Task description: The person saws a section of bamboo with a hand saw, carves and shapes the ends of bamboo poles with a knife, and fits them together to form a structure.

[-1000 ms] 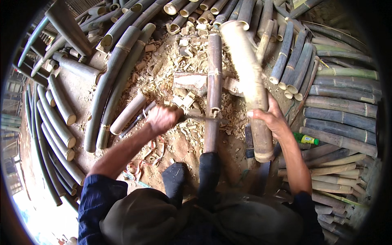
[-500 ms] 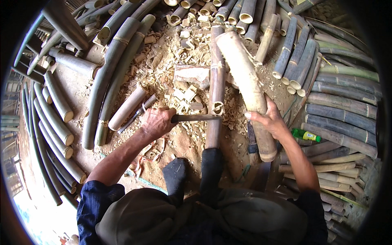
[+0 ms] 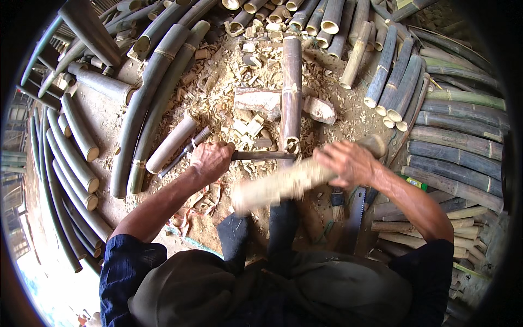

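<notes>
Two hands worked over one upright-lying bamboo pole (image 3: 291, 92) that stretched away from the person across the ground, its near end just above the feet. The left hand (image 3: 211, 161) had its grip wrapped tight around the handle of a flat blade (image 3: 264, 156); the blade ran level to the right from that fist, and its far tip sat against the pole's near, splintered end. The right hand (image 3: 348, 163) was closed around a pale bamboo club (image 3: 283, 182), which showed only as a blur, slanting from the hand down toward the left and crossing just beneath the blade. So the pole's end lay between the two fists, nearer the blade tip than either palm.

Wood chips (image 3: 229, 103) covered the ground around the pole, thickest on its left side. A hand saw (image 3: 355, 210) and a small brush (image 3: 338, 199) lay beside the right forearm. Stacked bamboo culms (image 3: 452, 158) ringed the right edge of the ground, and longer green ones (image 3: 147, 103) curved along the left.
</notes>
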The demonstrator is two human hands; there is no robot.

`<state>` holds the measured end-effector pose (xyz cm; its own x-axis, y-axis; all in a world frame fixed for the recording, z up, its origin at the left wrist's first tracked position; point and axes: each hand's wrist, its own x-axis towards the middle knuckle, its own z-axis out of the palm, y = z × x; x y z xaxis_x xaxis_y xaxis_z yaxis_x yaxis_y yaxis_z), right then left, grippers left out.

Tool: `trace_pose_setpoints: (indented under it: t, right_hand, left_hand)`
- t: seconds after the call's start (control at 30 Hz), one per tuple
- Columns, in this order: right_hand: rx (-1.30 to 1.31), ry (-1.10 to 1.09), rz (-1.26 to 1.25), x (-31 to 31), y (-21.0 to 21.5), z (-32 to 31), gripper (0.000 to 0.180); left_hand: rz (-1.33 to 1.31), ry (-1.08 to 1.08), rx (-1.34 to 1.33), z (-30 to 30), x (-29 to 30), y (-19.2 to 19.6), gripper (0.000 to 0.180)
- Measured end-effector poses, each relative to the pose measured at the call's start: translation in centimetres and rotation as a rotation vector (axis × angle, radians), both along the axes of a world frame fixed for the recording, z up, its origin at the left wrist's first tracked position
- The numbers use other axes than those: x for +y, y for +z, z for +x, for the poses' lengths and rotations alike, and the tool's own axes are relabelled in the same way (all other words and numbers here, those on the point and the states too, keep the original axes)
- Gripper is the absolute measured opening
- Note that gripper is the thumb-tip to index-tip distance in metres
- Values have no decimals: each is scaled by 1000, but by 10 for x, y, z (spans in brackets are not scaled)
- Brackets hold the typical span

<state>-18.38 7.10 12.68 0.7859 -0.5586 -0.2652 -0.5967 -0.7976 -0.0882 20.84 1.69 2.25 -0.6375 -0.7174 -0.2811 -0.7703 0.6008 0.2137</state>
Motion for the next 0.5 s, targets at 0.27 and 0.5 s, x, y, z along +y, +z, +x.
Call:
trace_pose_setpoints:
  t: [0.27, 0.5]
  right_hand:
    - [121, -22, -86, -4, -6, 3, 89]
    - [168, -43, -140, -10, -13, -11, 79]
  left_hand:
    - [23, 8, -24, -1, -4, -12, 11]
    - [-30, -20, 40, -4, -1, -9, 11]
